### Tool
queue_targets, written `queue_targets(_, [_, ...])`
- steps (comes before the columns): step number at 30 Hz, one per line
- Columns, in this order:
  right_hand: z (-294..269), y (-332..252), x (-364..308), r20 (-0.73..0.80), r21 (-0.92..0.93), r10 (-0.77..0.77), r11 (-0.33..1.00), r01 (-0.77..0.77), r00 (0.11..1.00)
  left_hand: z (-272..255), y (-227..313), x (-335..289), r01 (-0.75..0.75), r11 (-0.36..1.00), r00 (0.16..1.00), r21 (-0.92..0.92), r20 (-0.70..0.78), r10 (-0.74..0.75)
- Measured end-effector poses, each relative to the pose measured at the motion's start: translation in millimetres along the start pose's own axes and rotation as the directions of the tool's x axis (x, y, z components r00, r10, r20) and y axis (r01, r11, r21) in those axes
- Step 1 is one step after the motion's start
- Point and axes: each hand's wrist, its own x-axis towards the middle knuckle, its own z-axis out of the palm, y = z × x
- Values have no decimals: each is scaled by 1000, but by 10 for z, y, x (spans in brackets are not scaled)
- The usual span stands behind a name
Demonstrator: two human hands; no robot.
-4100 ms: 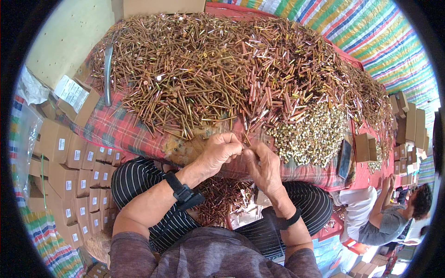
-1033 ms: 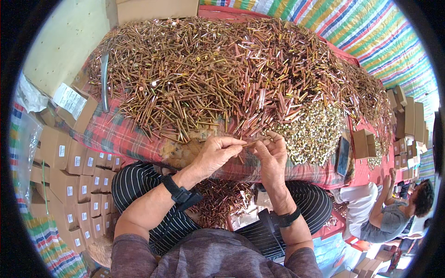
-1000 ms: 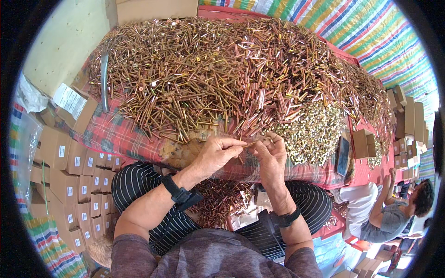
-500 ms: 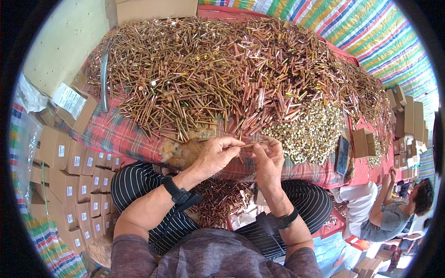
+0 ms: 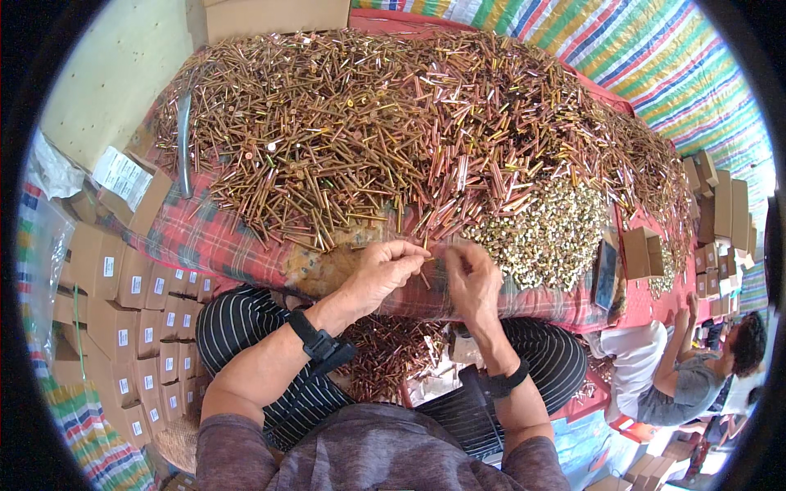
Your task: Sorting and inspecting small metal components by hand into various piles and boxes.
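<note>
**Down to a one-handed pinch**

The left hand's thumb and forefinger are clamped on a small, slim, copper-coloured metal piece, its tip showing over the near edge of the red plaid cloth. The right hand, blurred, has just drawn off it, so the left alone now bears it; whether the right fingers grip anything, I cannot tell.

On the far side spreads a broad heap of slender copper-coloured metal rods; to the right, a mound of tiny pale-gold metal pieces. At left, stacked brown cardboard boxes carry white rectangular labels, their print too small to read.
</note>
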Motion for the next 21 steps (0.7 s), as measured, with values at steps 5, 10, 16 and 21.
queue_targets(5, [10,369,169,-66,-461,-49,887,13,997,-29,8,29,27,992,999,-126,-25,-30])
queue_targets(10, [95,435,221,76,-591,-105,796,129,992,-26,23,19,56,998,997,-26,-57,-57])
queue_targets(16, [8,38,146,92,-61,148,988,-143,985,-24,89,-26,4,1000,996,-30,-93,-6])
queue_targets(21, [26,27,8,271,501,295,770,-396,916,-36,93,-11,16,997,998,-78,-57,-20])
